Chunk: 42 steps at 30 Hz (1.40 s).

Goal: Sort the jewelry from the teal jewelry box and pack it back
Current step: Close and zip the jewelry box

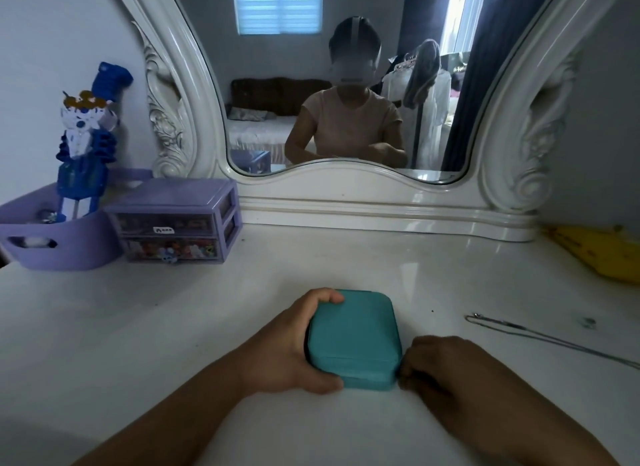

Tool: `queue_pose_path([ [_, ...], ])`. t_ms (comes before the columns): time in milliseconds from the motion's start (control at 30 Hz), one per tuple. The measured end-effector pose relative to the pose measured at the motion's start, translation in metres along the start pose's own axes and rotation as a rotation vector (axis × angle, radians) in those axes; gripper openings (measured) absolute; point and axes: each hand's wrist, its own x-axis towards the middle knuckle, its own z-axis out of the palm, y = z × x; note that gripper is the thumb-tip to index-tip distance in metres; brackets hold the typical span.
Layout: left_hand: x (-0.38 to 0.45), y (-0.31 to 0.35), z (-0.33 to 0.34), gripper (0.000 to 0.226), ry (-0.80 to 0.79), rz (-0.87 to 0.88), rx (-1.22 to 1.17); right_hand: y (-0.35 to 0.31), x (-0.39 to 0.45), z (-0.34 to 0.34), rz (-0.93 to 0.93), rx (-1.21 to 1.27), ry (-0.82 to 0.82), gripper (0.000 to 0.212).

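Observation:
The teal jewelry box (353, 337) lies closed on the white dressing table (173, 327), straight in front of me. My left hand (287, 347) grips its left side, fingers over the far corner and thumb at the near edge. My right hand (436, 365) is curled against the box's near right corner; what its fingers pinch there is hidden. A thin silver chain (540, 337) lies stretched on the table to the right, with a small dark piece (588, 322) beyond it.
A purple mini drawer unit (176, 219) and a purple basket (52, 233) holding a blue figure (86, 136) stand at the back left. A large white-framed mirror (346, 84) runs along the back. A yellow object (602, 254) lies at the far right.

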Motion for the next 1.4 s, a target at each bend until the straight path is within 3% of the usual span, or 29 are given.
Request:
queue_pose_path([
  [167,0.0,0.0,0.006,0.092,0.08,0.016,0.052,-0.038,0.002,0.025,0.04,-0.125,0.092,0.045],
  [300,-0.004,-0.003,0.003,0.098,0.072,0.034,0.031,-0.044,0.005,0.033,-0.095,0.072,0.249,0.039],
  [433,-0.017,-0.002,0.002,0.112,0.104,0.058,0.237,-0.006,0.013,0.01,-0.111,0.258,0.457,0.016],
  [500,-0.024,0.002,0.005,0.118,0.136,0.057,0.277,0.008,0.02,0.003,-0.114,0.308,0.318,0.05],
  [567,-0.029,0.005,0.009,0.117,0.166,0.067,0.304,0.016,0.03,0.0,-0.045,0.326,0.037,0.086],
  [700,-0.032,0.004,0.014,0.092,0.29,0.16,0.399,0.013,0.046,0.002,-0.056,0.322,-0.106,0.102],
  [867,-0.028,0.013,0.019,0.048,0.454,0.433,0.646,0.011,0.05,0.006,-0.058,0.329,-0.055,0.105],
  [1033,-0.022,0.02,0.028,0.024,0.517,0.653,0.843,0.006,0.049,0.005,-0.019,0.351,-0.001,0.107],
  [1167,-0.024,0.021,0.023,0.003,0.569,0.625,0.833,0.006,0.053,0.004,0.044,0.438,0.03,0.107],
  [1400,-0.016,0.018,0.011,0.009,0.56,0.5,0.734,0.005,0.066,0.008,0.146,0.522,0.101,0.111],
])
